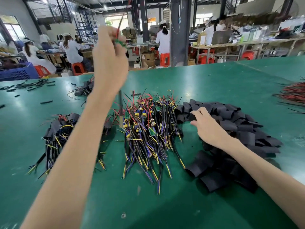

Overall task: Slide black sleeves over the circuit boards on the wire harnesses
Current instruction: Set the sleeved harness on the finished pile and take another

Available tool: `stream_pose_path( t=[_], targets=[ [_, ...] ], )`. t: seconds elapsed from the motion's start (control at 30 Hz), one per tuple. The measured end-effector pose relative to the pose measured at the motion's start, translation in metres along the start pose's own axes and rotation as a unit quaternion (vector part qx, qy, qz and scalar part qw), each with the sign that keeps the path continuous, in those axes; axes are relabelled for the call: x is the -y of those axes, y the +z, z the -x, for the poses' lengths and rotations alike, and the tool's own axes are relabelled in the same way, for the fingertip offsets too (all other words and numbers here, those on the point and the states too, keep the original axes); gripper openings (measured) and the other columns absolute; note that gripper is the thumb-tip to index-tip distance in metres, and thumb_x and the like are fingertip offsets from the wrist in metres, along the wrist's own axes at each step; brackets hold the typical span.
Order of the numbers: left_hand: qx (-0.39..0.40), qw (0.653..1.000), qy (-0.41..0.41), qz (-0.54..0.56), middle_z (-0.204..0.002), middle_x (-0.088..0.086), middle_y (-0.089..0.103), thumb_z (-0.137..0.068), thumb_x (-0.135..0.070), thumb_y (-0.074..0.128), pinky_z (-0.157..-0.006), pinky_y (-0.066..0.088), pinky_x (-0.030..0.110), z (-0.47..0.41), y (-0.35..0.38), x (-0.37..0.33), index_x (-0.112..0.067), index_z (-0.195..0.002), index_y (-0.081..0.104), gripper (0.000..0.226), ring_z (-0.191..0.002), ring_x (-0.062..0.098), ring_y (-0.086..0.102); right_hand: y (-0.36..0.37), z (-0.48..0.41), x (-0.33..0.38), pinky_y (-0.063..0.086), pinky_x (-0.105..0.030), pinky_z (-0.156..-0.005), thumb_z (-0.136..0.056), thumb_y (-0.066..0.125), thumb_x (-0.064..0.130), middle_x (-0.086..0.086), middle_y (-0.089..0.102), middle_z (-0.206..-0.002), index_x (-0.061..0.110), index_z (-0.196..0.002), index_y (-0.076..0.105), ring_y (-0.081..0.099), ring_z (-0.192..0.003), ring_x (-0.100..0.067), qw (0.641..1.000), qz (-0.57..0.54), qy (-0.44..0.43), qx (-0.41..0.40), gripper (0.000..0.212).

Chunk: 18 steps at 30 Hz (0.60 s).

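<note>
Aloft, left hand: gripped one wire harness, circuit board at its fingertips, cable hanging below.
Right hand: pinched a black sleeve on the sleeve pile beneath it.
Harness pile: between both hands.

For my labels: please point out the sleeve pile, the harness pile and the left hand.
sleeve pile (pixel 244 128), head view, middle
harness pile (pixel 148 128), head view, middle
left hand (pixel 109 63), head view, back of hand

No legible text anywhere, circuit boards too small, background cartons too blurred
</note>
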<state>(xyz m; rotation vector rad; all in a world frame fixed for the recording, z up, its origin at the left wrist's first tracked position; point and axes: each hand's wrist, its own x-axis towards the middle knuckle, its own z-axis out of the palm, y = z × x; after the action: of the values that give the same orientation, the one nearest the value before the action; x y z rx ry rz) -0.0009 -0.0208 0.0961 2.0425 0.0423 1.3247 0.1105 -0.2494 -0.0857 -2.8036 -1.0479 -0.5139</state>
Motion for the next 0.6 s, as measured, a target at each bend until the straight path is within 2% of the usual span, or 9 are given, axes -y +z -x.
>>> stream_pose_path(
  t=[0.07,0.1,0.17,0.2,0.27,0.33,0.47,0.6],
  targets=[
    [0.031,0.988,0.096,-0.115,-0.108,0.01,0.057,-0.088,0.006,0.034,-0.087,0.045,0.029,0.009,-0.012,0.008,-0.002,-0.115,0.049,0.031,-0.098,0.021,0.056,-0.006,0.004,0.009,0.023,-0.034,-0.104,-0.095,0.033,0.006,-0.014,0.032,-0.141,0.015,-0.138,0.042,0.032,-0.116,-0.03,0.999,0.021,-0.036,-0.015,0.045],
    [0.059,0.974,0.131,-0.177,-0.109,0.015,0.055,-0.088,0.006,0.035,-0.09,0.041,0.028,0.02,-0.014,0.017,0.001,-0.117,0.051,0.034,-0.1,0.025,0.052,-0.008,0.004,0.016,0.026,-0.032,-0.102,-0.095,0.033,0.006,-0.016,0.031,-0.142,0.013,-0.138,0.043,0.033,-0.116,-0.028,0.999,0.002,-0.043,-0.021,0.044],
    [0.134,0.935,0.169,-0.283,-0.11,0.018,0.053,-0.091,0.0,0.036,-0.093,0.037,0.035,0.051,-0.011,0.039,0.003,-0.117,0.052,0.031,-0.101,0.03,0.048,-0.016,0.005,0.029,0.033,-0.018,-0.085,-0.096,0.039,0.007,-0.017,0.034,-0.138,0.006,-0.133,0.044,0.04,-0.109,-0.026,0.993,-0.111,-0.01,-0.044,0.038],
    [0.167,0.921,0.168,-0.31,-0.108,0.017,0.053,-0.094,-0.007,0.035,-0.092,0.038,0.038,0.067,-0.009,0.05,0.002,-0.116,0.054,0.031,-0.101,0.028,0.046,-0.015,0.006,0.032,0.032,-0.016,-0.077,-0.095,0.042,0.007,-0.018,0.037,-0.134,0.003,-0.131,0.043,0.044,-0.107,-0.028,0.983,-0.176,0.003,-0.059,0.036],
    [0.216,0.917,0.153,-0.299,-0.099,0.013,0.055,-0.098,-0.024,0.034,-0.088,0.037,0.036,0.096,-0.008,0.071,0.0,-0.109,0.06,0.037,-0.095,0.024,0.044,-0.015,0.005,0.037,0.03,-0.017,-0.074,-0.094,0.046,0.008,-0.018,0.04,-0.128,0.002,-0.128,0.045,0.047,-0.107,-0.031,0.972,-0.219,0.017,-0.082,0.034],
    [0.244,0.921,0.145,-0.267,-0.091,0.013,0.056,-0.097,-0.031,0.029,-0.084,0.036,0.036,0.119,-0.006,0.089,-0.001,-0.099,0.065,0.047,-0.089,0.028,0.047,-0.01,0.007,0.036,0.03,-0.019,-0.073,-0.093,0.048,0.008,-0.016,0.042,-0.122,0.003,-0.126,0.046,0.049,-0.103,-0.03,0.969,-0.233,0.01,-0.082,0.033],
    [0.247,0.938,0.112,-0.216,-0.087,0.008,0.057,-0.098,-0.025,0.032,-0.082,0.033,0.033,0.142,-0.002,0.106,-0.006,-0.089,0.068,0.042,-0.083,0.031,0.05,-0.007,0.013,0.032,0.037,-0.033,-0.071,-0.09,0.055,0.0,-0.011,0.043,-0.106,-0.005,-0.12,0.051,0.048,-0.08,-0.026,0.98,-0.181,-0.036,-0.074,0.03],
    [0.191,0.967,0.066,-0.157,-0.089,0.002,0.054,-0.097,-0.015,0.042,-0.082,0.029,0.023,0.148,-0.004,0.101,-0.01,-0.087,0.067,0.027,-0.088,0.02,0.04,-0.006,0.013,0.034,0.04,-0.038,-0.079,-0.09,0.055,0.001,-0.005,0.04,-0.103,0.0,-0.123,0.049,0.05,-0.081,-0.029,0.973,-0.215,-0.043,-0.07,0.033]
  ],
)
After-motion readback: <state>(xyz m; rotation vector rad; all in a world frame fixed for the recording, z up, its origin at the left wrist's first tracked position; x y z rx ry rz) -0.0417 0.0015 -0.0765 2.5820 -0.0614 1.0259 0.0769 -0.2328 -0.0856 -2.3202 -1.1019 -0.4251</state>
